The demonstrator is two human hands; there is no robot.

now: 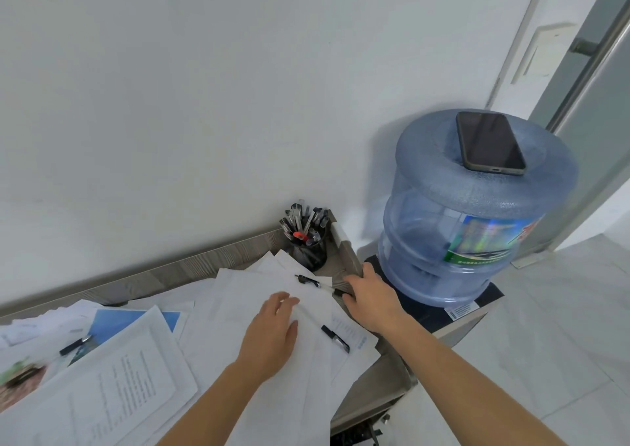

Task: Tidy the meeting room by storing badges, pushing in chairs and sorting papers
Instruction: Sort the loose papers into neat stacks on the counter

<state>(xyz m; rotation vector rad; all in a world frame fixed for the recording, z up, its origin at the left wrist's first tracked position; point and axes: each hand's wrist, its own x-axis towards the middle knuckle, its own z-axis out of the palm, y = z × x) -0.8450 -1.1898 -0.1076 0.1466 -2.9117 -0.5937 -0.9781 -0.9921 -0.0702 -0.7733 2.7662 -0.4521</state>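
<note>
Nearest, a printed sheet [129, 384] lay on top of the loose papers [238, 309] that covered the grey desk [191, 268]. Its lines of text were too small to read. To its left, a blurred colour photo page [20, 377] lay at the desk's edge, and a dark pen [75, 344] lay across the pages just behind it.

The left hand [272, 329] lay palm down on the white sheets, with its fingers straight and slightly spread. It pressed flat on the papers rather than pinching them. Just to its right, a pen with a black cap [335, 338] lay on the same sheets, close to the hand but apart from it. Faint blue print showed on the sheet under this pen and could not be read.

The right hand [371, 299] was at the desk's right edge, beside the papers' far corner, with its fingers bent toward the rim. I could not tell whether they gripped the sheets or only rested there. A second pen [313, 282] lay on the papers with one end next to that hand's thumb.

Beyond the hands, a black mesh pen cup [308, 244] full of pens stood in the desk's corner against the wall. To its right stood a blue water bottle [443, 207]. Its green label [484, 241] carried writing too small to read. A dark phone [489, 143] lay flat on top of the bottle. Farthest off, at the upper right, was a door [600, 132] with a metal handle.
</note>
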